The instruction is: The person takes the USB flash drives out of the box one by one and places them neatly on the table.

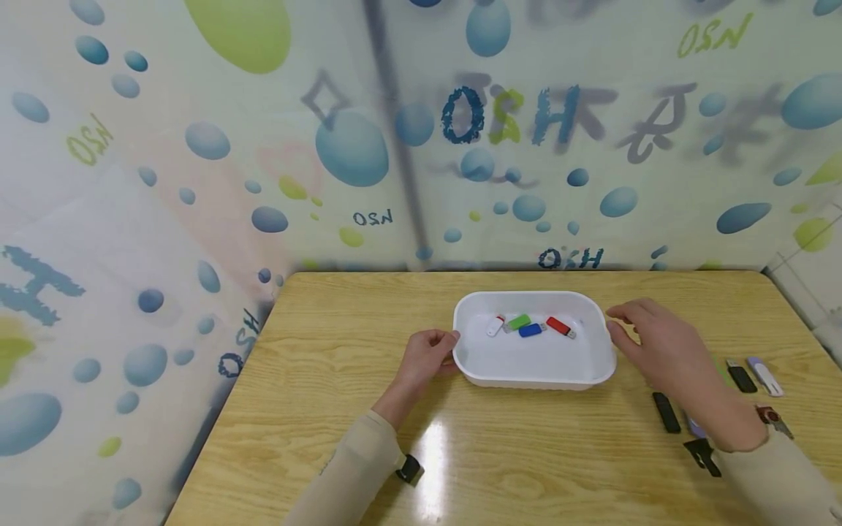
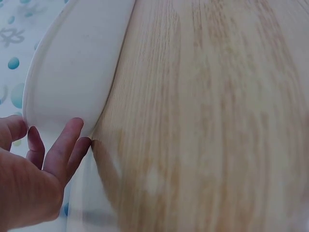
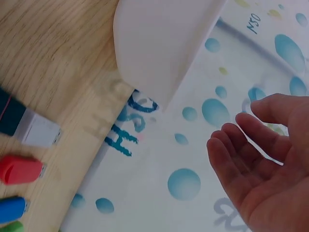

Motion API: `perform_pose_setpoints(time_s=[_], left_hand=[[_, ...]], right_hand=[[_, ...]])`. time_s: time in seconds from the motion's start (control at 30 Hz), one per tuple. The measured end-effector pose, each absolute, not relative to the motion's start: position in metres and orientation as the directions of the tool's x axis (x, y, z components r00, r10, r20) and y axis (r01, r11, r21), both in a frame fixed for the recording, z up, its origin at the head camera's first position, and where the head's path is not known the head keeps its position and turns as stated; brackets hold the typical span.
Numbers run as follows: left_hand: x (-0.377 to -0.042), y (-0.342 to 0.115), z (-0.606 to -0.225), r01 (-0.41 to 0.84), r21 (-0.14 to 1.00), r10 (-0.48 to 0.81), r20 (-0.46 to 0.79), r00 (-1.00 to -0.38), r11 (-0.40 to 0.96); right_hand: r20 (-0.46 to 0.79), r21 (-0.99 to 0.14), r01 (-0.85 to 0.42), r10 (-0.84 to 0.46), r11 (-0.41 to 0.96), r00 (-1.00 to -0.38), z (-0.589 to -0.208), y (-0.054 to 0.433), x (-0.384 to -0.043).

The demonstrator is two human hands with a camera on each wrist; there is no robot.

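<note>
A white plastic tray [image 1: 536, 365] stands on the wooden table. Lying inside it are a white USB stick [image 1: 495, 326] with a red end, a green one [image 1: 518, 322], a blue one [image 1: 530, 331] and a red one [image 1: 559, 326]. My left hand [image 1: 426, 358] pinches the tray's left end, thumb at the rim; the left wrist view shows the fingers [image 2: 63, 150] against the outer wall. Beside the right end is my right hand [image 1: 664, 351], its fingers loosely bent. In the right wrist view that hand [image 3: 263, 159] holds nothing and appears apart from the tray [image 3: 154, 43].
Right of the tray, partly hidden by my right forearm, lie more USB sticks: black ones [image 1: 667, 413] [image 1: 742, 376], a purple-and-white one [image 1: 765, 376] and a brown-and-metal one [image 1: 775, 421]. A patterned curtain [image 1: 263, 146] hangs behind the table [image 1: 316, 365].
</note>
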State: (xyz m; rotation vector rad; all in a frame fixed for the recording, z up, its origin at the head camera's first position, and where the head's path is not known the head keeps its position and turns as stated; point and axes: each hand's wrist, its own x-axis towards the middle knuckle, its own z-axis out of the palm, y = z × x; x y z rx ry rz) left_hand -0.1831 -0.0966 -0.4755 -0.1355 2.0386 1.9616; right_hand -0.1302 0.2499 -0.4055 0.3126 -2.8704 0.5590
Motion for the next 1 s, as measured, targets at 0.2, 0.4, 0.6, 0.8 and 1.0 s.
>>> perform_pose_setpoints(time_s=[0.2, 0.4, 0.6, 0.8, 1.0], left_hand=[[-0.183, -0.097, -0.474, -0.284, 0.956, 0.144, -0.292, -0.946, 0.072], [-0.183, -0.096, -0.474, -0.275, 0.959, 0.142, -0.282, -0.949, 0.065], [-0.183, -0.096, -0.474, -0.278, 0.958, 0.14, -0.285, -0.948, 0.062], [-0.183, -0.097, -0.476, -0.271, 0.961, 0.145, -0.276, -0.95, 0.053], [-0.183, -0.097, -0.476, -0.276, 0.959, 0.15, -0.282, -0.948, 0.06]], right_hand=[[0.202, -0.316, -0.273, -0.216, 0.909, -0.955, -0.408, 0.237, -0.143], [0.176, -0.283, -0.3, -0.258, 0.911, -0.95, -0.41, 0.227, -0.153], [0.112, -0.295, -0.299, -0.278, 0.907, -0.954, -0.414, 0.213, -0.164], [0.052, -0.322, -0.31, -0.31, 0.895, -0.949, -0.426, 0.197, -0.175], [0.024, -0.336, -0.332, -0.345, 0.881, -0.938, -0.438, 0.184, -0.183]])
